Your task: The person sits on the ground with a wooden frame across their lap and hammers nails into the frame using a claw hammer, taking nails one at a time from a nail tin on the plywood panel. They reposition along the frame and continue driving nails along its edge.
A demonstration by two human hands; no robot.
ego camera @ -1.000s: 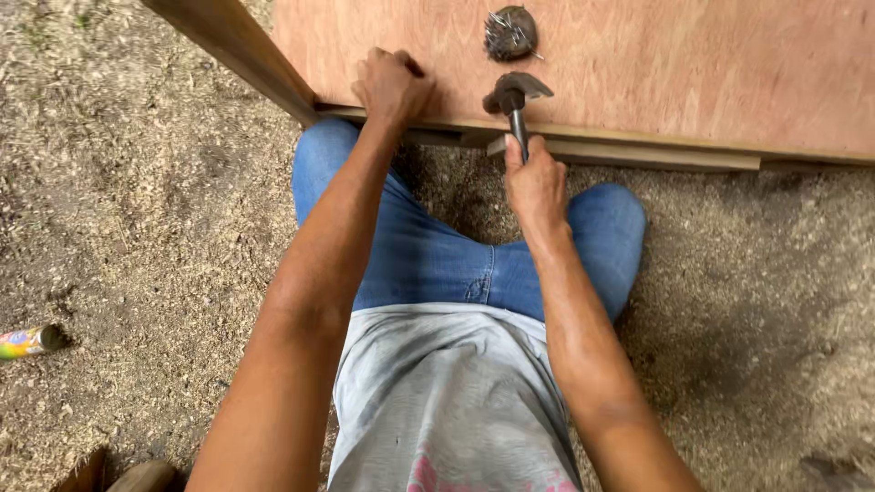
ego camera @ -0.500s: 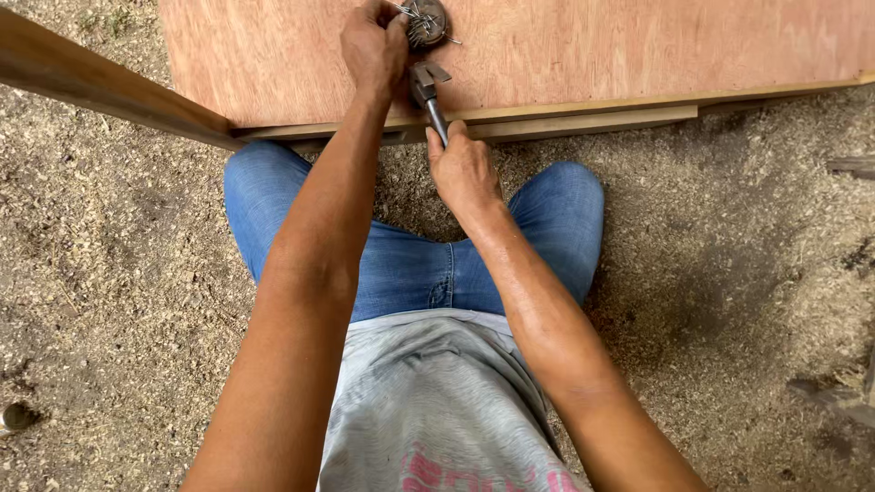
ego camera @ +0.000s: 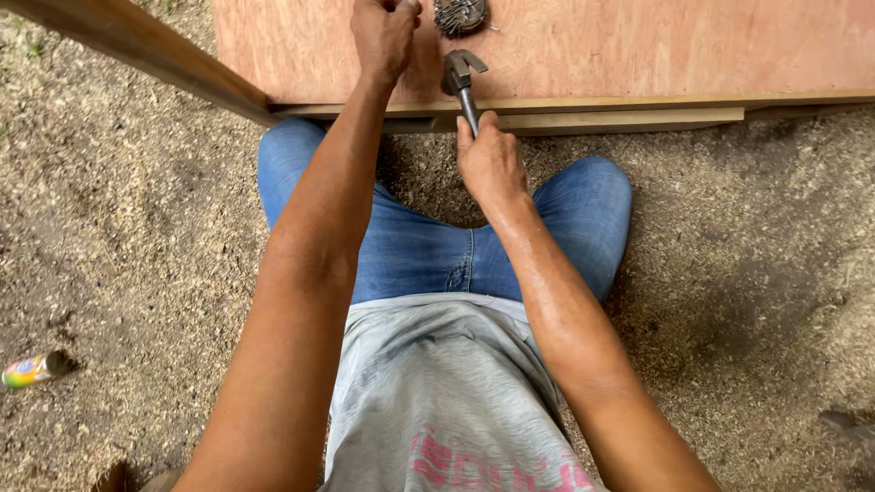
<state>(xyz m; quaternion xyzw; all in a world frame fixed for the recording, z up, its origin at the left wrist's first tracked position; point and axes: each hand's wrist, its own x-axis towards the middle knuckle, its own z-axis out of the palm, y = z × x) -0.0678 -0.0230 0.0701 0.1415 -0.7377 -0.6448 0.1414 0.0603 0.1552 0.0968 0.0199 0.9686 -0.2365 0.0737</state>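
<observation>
Hands [ego camera: 492,159] on hammer [ego camera: 460,77] and plywood [ego camera: 638,46]

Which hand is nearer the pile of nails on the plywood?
The left hand. It rests on the plywood just beside the nails, to their left. The right hand is farther back, gripping the hammer handle below the board's edge.

Soft, even daylight with faint shadows under the knees; sharp centre, edges perhaps slightly stretched by the lens.

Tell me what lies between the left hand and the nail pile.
Head view: only bare plywood between the left hand and the nail pile.
</observation>
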